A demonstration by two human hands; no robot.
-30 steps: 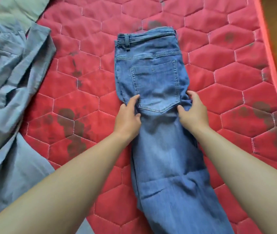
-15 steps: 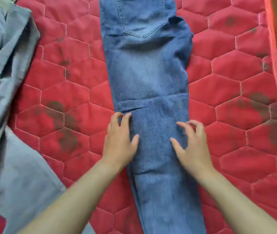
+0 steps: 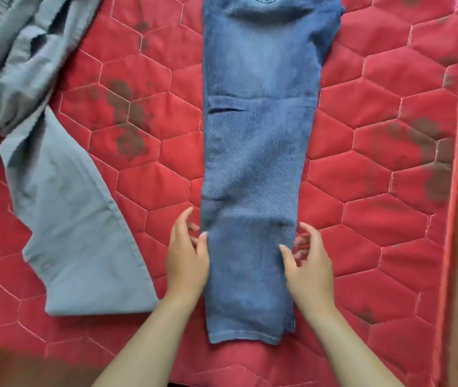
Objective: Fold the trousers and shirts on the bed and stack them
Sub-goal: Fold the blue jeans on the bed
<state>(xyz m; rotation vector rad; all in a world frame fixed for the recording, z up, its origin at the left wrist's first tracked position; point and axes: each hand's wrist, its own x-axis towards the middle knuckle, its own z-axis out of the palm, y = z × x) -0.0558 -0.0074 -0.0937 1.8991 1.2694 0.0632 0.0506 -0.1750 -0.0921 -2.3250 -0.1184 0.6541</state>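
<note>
Jeans [image 3: 258,163] lie flat down the middle of the red quilted bed [image 3: 375,219], one leg laid over the other, hem toward us and the waist running out of view at the top. We judge they are laid this way so that the long strip can be doubled from the hem upward, with the side edges already matched. Our left hand [image 3: 187,261] sits just beside the left edge of the lower leg. Its fingers are loosely curved over the quilt and its thumb touches the denim. Our right hand [image 3: 310,270] mirrors it on the other side, thumb resting on the cloth and fingers bent just off the edge. Neither hand has closed on anything yet. Both are relaxed and fairly wide, placed level with each other, which we take as readiness to pinch the two edges together and lift evenly, so the fold comes out square. A grey garment [image 3: 68,219] lies well apart to the left, rumpled at the top and spreading flat nearer to us. It is not yet folded, and the space between keeps it out of the way of the jeans. No basket, box or drawer shows here, and no stack has been started in view. The bed alone carries both pieces.
</note>
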